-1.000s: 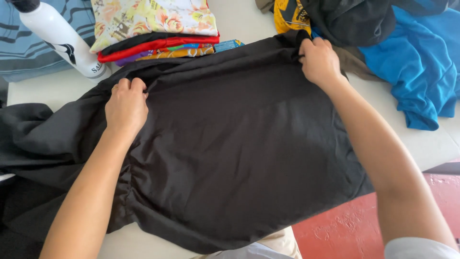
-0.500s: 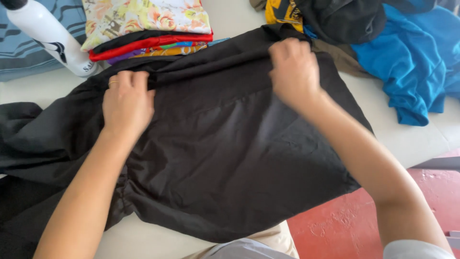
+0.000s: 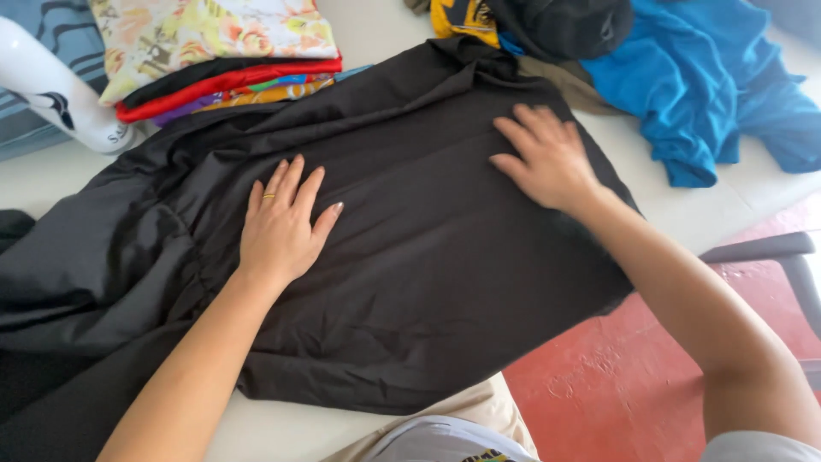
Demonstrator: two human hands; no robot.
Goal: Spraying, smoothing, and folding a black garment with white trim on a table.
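You are pressing both open palms, left hand [image 3: 280,229] and right hand [image 3: 547,158], flat on the black garment [image 3: 410,274] spread across the table [image 3: 735,201], gripping nothing; smoothing underway, the next fold likely needing pinched edges

Black garment [image 3: 410,257] cut off at left edge; white bottle [image 3: 51,94] likewise.

Garment [image 3: 410,282] spread flat on table [image 3: 727,205]; left hand [image 3: 282,227] and right hand [image 3: 547,162] lie flat on it. Folded stack [image 3: 214,60] behind left, bottle [image 3: 60,94] further left; loose clothes pile [image 3: 650,77] behind right
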